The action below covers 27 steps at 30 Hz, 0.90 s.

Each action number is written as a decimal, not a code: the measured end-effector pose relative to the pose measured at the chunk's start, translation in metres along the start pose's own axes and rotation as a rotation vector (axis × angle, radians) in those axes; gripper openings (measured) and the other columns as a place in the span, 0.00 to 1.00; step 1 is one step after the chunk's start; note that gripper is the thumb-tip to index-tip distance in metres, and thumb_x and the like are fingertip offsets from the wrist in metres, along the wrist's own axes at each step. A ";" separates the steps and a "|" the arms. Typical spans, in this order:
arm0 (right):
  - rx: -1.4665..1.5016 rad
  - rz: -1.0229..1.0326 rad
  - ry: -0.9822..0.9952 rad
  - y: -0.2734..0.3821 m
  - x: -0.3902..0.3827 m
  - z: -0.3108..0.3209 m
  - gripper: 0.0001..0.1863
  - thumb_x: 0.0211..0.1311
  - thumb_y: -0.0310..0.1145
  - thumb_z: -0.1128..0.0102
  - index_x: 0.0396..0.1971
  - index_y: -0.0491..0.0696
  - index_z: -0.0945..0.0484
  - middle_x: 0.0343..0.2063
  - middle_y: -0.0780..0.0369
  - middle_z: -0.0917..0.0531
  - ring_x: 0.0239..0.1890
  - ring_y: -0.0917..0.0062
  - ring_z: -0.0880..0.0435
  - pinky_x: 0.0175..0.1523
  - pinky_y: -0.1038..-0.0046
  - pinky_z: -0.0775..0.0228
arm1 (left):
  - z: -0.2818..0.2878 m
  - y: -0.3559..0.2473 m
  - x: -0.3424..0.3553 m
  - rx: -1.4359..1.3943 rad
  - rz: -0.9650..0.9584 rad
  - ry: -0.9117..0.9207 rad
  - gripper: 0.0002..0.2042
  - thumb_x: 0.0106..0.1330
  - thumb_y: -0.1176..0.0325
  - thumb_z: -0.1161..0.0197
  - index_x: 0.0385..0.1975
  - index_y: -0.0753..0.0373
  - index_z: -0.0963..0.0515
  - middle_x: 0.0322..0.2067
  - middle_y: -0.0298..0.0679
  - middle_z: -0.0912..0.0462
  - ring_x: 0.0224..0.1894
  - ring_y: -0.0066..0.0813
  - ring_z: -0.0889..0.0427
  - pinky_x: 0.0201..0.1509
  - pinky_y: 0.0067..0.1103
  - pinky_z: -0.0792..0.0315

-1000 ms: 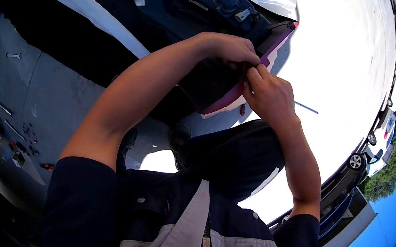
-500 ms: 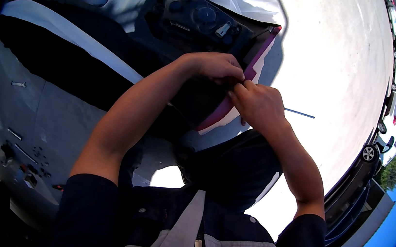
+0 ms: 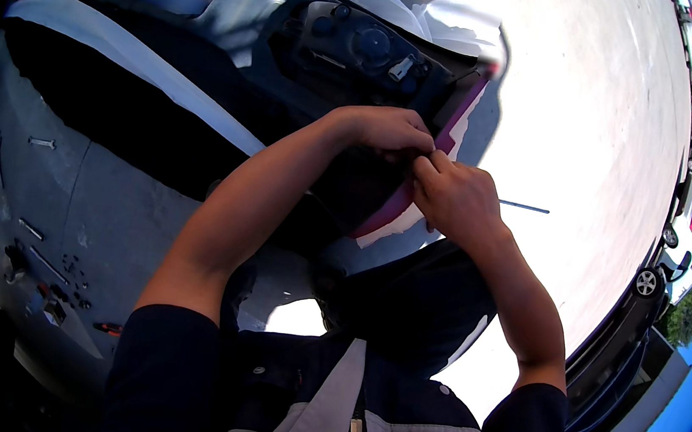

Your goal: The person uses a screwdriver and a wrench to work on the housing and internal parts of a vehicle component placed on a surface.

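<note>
The purple panel [image 3: 387, 210] is in front of the person, along the near corner of a big dark car part [image 3: 371, 44]. It runs up and away on a slant, and a pale band [image 3: 396, 225] lies along its outer side. That band could be bright sun or a cover; I can't tell which.

The left hand [image 3: 398, 131] is curled over the panel's middle. The right hand [image 3: 456, 196] comes in from the outer side, and its fingertips meet the left ones right at the panel. The fingers are bent and close together. I can't tell if either hand has a tight grip, or if some small thing is tucked between them, because the fingers hide that spot.

The panel looks thin and stiff, like a hard shell. I think it would be light for its size, but long and a bit floppy at the ends. Its face looks smooth, so dry fingers could slide on it. The thin rim might crack or get scratched if bent hard. A good hold would be two spots set well apart on the rim, with thumbs outside and fingers behind.
</note>
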State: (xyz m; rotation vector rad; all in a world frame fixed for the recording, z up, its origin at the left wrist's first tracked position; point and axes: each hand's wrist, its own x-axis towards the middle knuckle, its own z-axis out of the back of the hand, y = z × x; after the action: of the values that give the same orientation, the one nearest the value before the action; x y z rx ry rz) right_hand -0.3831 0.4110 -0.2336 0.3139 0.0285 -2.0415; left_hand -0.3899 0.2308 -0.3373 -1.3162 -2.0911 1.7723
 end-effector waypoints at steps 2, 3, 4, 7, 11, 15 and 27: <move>-0.002 -0.007 0.032 -0.001 0.000 -0.001 0.09 0.63 0.35 0.36 0.27 0.48 0.24 0.20 0.62 0.21 0.21 0.72 0.17 0.25 0.72 0.29 | 0.000 0.001 0.001 0.011 -0.001 0.002 0.15 0.73 0.58 0.44 0.34 0.61 0.17 0.19 0.29 0.27 0.19 0.18 0.31 0.23 0.18 0.37; -0.003 -0.012 0.052 -0.001 0.000 -0.003 0.08 0.63 0.34 0.36 0.27 0.48 0.24 0.21 0.62 0.21 0.21 0.72 0.17 0.25 0.72 0.29 | 0.001 0.003 0.001 0.016 -0.002 0.008 0.14 0.73 0.58 0.45 0.34 0.61 0.17 0.19 0.29 0.27 0.19 0.18 0.30 0.23 0.18 0.37; -0.007 -0.007 0.056 -0.002 0.000 -0.004 0.09 0.63 0.34 0.36 0.27 0.48 0.25 0.21 0.62 0.21 0.21 0.72 0.17 0.25 0.72 0.29 | 0.001 0.005 0.002 0.022 -0.005 0.014 0.14 0.73 0.58 0.45 0.34 0.61 0.17 0.19 0.29 0.27 0.19 0.18 0.30 0.23 0.18 0.37; 0.000 0.003 0.021 -0.002 0.000 -0.001 0.09 0.63 0.33 0.37 0.26 0.48 0.26 0.22 0.62 0.21 0.22 0.71 0.17 0.25 0.72 0.29 | -0.001 -0.001 -0.002 0.011 -0.010 -0.003 0.15 0.73 0.58 0.45 0.34 0.62 0.17 0.19 0.29 0.26 0.20 0.18 0.30 0.24 0.18 0.36; 0.035 0.033 -0.034 -0.003 -0.001 0.000 0.09 0.62 0.33 0.36 0.26 0.49 0.26 0.22 0.62 0.21 0.22 0.71 0.17 0.26 0.71 0.28 | -0.001 0.005 0.001 0.002 -0.032 -0.018 0.15 0.74 0.57 0.45 0.35 0.62 0.17 0.19 0.30 0.25 0.20 0.19 0.28 0.25 0.19 0.35; 0.023 0.029 0.001 -0.008 -0.001 -0.003 0.10 0.62 0.36 0.34 0.27 0.49 0.24 0.22 0.62 0.21 0.21 0.71 0.18 0.26 0.70 0.28 | -0.001 0.005 0.001 0.030 -0.026 -0.018 0.16 0.74 0.57 0.45 0.37 0.63 0.17 0.20 0.30 0.24 0.21 0.20 0.27 0.26 0.19 0.34; 1.456 -0.039 -1.146 -0.023 -0.028 0.104 0.22 0.78 0.52 0.54 0.30 0.49 0.30 0.19 0.67 0.33 0.14 0.83 0.35 0.21 0.78 0.37 | -0.007 0.020 -0.025 0.253 -0.267 0.025 0.18 0.63 0.68 0.38 0.52 0.65 0.24 0.30 0.39 0.21 0.30 0.28 0.24 0.38 0.26 0.28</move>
State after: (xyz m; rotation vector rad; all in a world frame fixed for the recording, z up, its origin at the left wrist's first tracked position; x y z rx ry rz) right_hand -0.4128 0.4303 -0.1293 -0.0546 -2.1528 -1.6343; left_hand -0.3601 0.2187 -0.3415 -0.9415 -1.8517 1.8170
